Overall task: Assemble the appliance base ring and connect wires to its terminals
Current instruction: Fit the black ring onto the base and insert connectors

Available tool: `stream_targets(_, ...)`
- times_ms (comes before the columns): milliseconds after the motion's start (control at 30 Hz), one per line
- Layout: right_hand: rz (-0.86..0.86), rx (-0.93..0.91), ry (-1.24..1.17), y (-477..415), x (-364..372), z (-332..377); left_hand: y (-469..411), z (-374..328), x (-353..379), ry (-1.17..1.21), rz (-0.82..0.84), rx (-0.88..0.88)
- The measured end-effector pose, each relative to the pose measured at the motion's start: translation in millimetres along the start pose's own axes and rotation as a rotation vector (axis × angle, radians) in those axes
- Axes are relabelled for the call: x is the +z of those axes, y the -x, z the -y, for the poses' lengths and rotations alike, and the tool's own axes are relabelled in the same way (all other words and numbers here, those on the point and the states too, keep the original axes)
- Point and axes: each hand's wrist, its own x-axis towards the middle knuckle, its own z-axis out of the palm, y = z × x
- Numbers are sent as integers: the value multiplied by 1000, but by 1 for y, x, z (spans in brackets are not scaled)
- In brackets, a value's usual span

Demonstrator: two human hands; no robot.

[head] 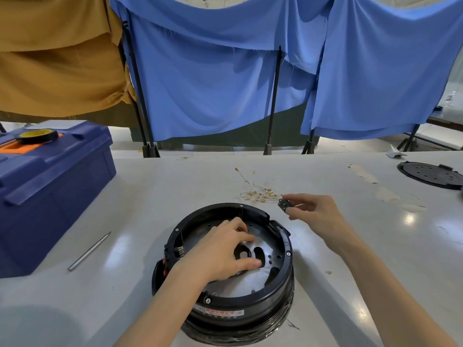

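Fingers (241, 237) of the left hand (220, 254) lie spread on the plate (271, 244) inside the base ring (288, 249); the right hand (319, 211) pinches a small black connector (285, 204) beside loose wires (258, 192).

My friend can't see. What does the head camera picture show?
A person's left hand rests inside a round black base ring on a table, while the right hand pinches a small black part beside it. Loose wires lie behind; a blue toolbox sits left.

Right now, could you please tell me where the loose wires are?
In the head view, the loose wires lie on the table just beyond the base ring, slightly right of centre, close to the right hand pinching a small black part.
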Motion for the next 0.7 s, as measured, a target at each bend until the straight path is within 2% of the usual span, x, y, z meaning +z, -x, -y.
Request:
stream_targets(67, 111, -34, -78, 11, -3, 17, 0, 0, 0, -1, 0, 2)
stream_targets(167, 192, -49, -7, 20, 0, 28, 0, -2, -2, 3, -2, 3)
stream_targets(333, 133, -24, 75, 24, 10, 24, 1, -4, -3, -2, 16, -16)
stream_targets(700, 26, -114, 219, 33, 24, 28, -1, -3, -7, 44, 34, -58)
